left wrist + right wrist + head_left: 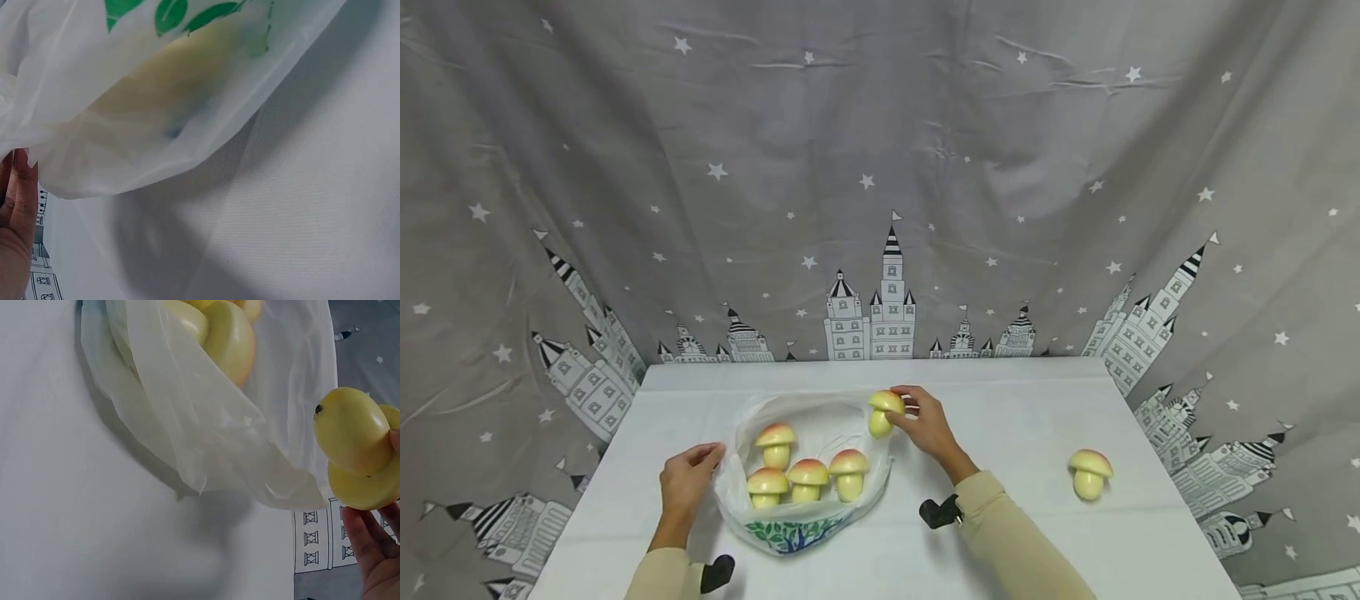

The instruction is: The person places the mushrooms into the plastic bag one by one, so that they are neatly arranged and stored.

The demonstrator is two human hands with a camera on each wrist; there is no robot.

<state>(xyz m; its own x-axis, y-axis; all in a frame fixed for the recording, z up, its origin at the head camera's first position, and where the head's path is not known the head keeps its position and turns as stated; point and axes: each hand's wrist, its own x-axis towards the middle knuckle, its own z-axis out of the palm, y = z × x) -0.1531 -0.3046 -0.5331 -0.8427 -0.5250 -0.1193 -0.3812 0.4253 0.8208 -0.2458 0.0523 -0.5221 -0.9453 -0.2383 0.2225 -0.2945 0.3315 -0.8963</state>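
Note:
A white plastic bag (pixel 805 533) with a green and blue tree print lies with its mouth spread wide. Several yellow toy mushrooms (pixel 808 479) with reddish cap tops sit inside it. My left hand (pixel 687 483) pinches the bag's left edge; in the left wrist view its fingers (pixel 22 194) meet the plastic. At the bag's upper right rim, my right hand (pixel 928 423) holds another toy mushroom (pixel 882 414) by thumb and fingers. The right wrist view shows this held mushroom (pixel 353 434) beside the bag's rim, its stem toward the camera.
One more toy mushroom (pixel 1088 473) stands alone on the white table (pixel 1000 400), far to the right. Behind the table hangs a grey curtain (pixel 880 125) printed with stars and castles. A dark wrist camera (pixel 940 512) sits at the right sleeve.

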